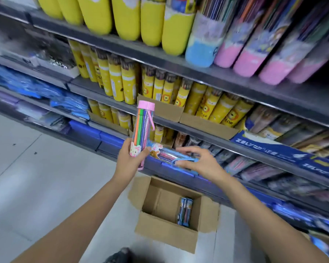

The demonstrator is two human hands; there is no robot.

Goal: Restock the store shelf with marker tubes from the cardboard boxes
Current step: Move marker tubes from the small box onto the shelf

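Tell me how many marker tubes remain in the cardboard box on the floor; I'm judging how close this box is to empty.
2 blue marker tubes lie side by side at the bottom of the cardboard box, toward its right wall. The near wall hides part of the floor, so more may be unseen.

Stationery shop, stocked display shelves [198,73]

Tiled floor [46,186]: open cardboard box [165,234] on it. Shelf [198,73]: yellow tubes [129,86], cardboard trays [207,126].
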